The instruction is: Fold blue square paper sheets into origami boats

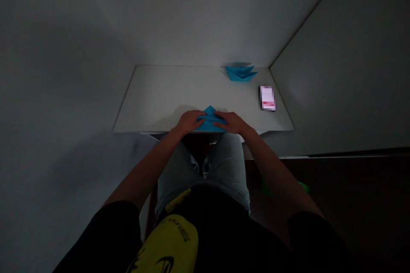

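A sheet of blue paper [209,124], folded to a point at its far end, lies at the near edge of the white table. My left hand [189,121] holds its left side, thumb and fingers closed on the paper. On the opposite side, my right hand [233,122] grips the paper the same way, its thumb near the lower part. Parts of the sheet's side edges are hidden under my fingers. Farther back on the right stands a blue paper boat [241,75], apart from both hands.
The narrow white table [153,94] meets a wall at its back and another at its right. A phone with a lit, blurred screen [267,99] rests near the right edge. My legs are under the near edge. Something green [303,187] shows on the dark floor at right.
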`<move>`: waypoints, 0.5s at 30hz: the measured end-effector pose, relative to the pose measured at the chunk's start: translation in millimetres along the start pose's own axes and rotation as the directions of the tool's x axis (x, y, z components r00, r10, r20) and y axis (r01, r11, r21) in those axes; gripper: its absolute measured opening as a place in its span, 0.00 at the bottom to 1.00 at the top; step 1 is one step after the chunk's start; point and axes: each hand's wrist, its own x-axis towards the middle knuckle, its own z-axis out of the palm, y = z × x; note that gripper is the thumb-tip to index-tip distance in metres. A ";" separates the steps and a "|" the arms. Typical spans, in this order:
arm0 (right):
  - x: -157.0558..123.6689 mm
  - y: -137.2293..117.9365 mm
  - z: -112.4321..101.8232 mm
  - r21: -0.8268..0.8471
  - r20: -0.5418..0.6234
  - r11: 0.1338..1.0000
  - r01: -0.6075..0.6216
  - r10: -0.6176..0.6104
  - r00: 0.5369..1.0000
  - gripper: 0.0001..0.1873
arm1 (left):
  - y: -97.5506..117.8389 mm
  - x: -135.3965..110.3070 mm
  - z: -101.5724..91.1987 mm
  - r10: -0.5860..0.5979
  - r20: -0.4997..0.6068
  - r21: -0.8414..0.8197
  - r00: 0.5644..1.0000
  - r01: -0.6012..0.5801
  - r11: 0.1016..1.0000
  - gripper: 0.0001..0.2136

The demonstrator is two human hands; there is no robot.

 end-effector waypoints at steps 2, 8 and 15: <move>-1.6 -8.3 -0.9 -0.064 -0.064 0.994 -0.084 0.080 0.995 0.33 | 6.6 3.4 -0.6 -0.040 -0.035 0.031 0.999 0.041 0.999 0.18; -15.9 -38.4 11.1 -0.158 -0.302 0.955 -0.252 0.197 0.933 0.27 | 22.0 0.2 3.3 -0.050 -0.099 0.102 0.994 0.060 0.993 0.19; -22.3 -32.7 12.0 -0.141 -0.259 0.972 -0.187 0.146 0.955 0.13 | 40.3 -11.0 2.4 0.070 -0.063 0.165 0.996 -0.059 0.985 0.14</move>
